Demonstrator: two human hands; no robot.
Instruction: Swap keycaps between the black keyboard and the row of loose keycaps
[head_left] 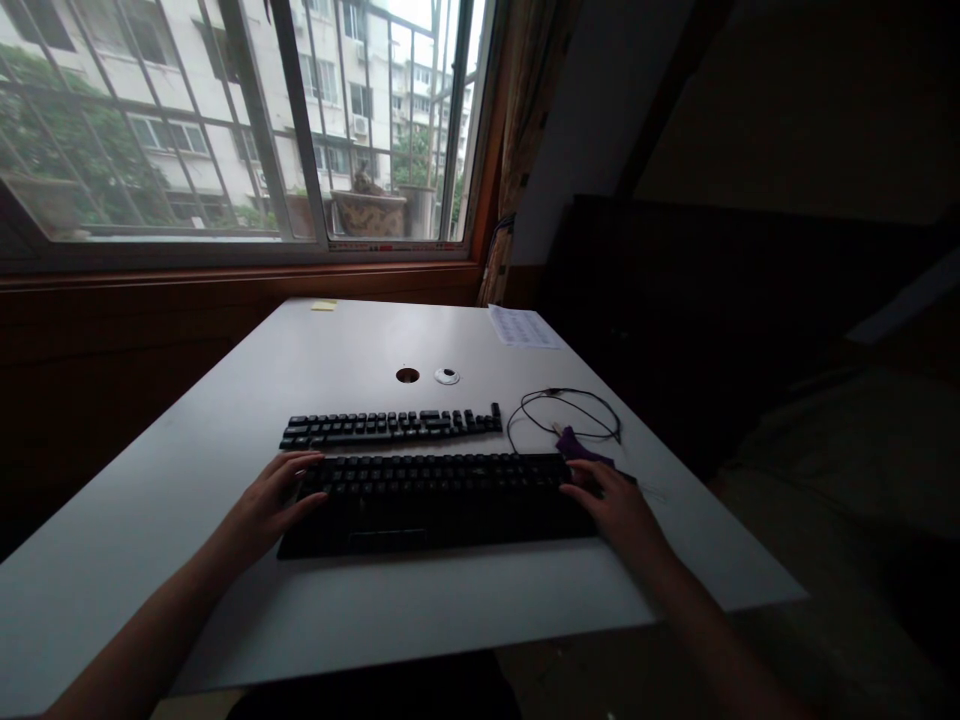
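Both hands lie open, the left hand [274, 498] and right hand [611, 505] touching the two ends of the black keyboard [435, 500] near the desk [150, 560] edge, which looks stiff, fairly light, best gripped at its ends.

A black keyboard [439, 500] lies flat on the white bench [225, 450], its long side running from nine to three o'clock, near the front edge. It has rows of dark keys and a plain wrist strip along its six o'clock side. The left hand [270, 500] rests on its nine o'clock end, the right hand [611, 505] on its three o'clock end.
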